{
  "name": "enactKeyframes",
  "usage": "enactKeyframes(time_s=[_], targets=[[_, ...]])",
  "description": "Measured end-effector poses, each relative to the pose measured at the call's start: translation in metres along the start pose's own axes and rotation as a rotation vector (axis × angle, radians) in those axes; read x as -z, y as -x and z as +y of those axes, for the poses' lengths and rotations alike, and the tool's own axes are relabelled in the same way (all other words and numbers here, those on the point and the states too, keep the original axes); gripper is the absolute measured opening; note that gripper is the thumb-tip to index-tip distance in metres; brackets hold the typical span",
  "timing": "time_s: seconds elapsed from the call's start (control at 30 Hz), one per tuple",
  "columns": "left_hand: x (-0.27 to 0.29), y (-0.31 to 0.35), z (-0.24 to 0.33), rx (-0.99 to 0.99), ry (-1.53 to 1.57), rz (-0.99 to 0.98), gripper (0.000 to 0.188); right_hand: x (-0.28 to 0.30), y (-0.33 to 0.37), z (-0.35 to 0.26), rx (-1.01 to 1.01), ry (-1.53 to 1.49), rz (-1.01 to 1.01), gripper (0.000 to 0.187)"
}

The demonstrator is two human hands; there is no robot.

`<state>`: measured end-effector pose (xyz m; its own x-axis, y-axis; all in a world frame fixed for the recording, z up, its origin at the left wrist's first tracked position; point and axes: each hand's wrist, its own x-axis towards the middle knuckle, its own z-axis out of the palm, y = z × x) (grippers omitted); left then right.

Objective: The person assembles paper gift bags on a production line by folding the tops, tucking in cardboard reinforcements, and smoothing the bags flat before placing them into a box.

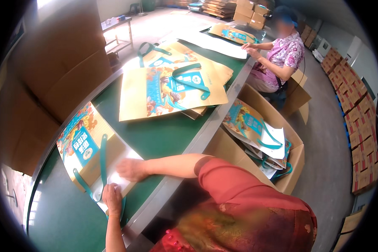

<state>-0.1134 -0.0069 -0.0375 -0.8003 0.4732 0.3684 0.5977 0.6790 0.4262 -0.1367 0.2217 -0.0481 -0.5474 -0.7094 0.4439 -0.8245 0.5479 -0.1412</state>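
Note:
A flat kraft paper bag (83, 143) with a blue label, colourful print and teal handles lies on the green work surface in front of me. My left hand (112, 199) grips the bag's near edge, close to the end of a teal strap handle (103, 157). Its fingers are bent and their tips are partly hidden. Just beyond it, my right hand (131, 169) rests on the bag's pale inner side. The fingers there are curled in and a little blurred; whether they hold anything is hidden.
More printed bags (132, 94) lie piled farther along the green belt (155, 136). An open carton (296, 161) of bags stands at my right. Past it sits a co-worker (283, 54), hands on a white sheet (214, 45). Tall cardboard (50, 84) stands at the left; stacked boxes (350, 117) line the right.

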Motion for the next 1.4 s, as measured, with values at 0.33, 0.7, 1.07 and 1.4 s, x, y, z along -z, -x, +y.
enactKeyframes(time_s=[0.33,0.7,1.07,1.4], targets=[[0.02,0.001,0.011,-0.273,-0.02,-0.03,0.024,-0.003,-0.001,0.008,0.041,0.039,0.072,0.013],[0.004,0.008,0.022,-0.283,-0.474,0.021,0.013,0.025,-0.023,0.019,0.077,-0.153,0.137,0.015],[-0.032,0.017,0.037,-0.404,-0.871,0.144,0.028,0.021,-0.054,0.17,-0.733,0.121,0.308,0.079],[-0.038,0.004,0.056,-0.354,-0.882,-0.321,0.033,0.062,-0.086,0.218,-0.867,-1.787,-0.005,0.027]])
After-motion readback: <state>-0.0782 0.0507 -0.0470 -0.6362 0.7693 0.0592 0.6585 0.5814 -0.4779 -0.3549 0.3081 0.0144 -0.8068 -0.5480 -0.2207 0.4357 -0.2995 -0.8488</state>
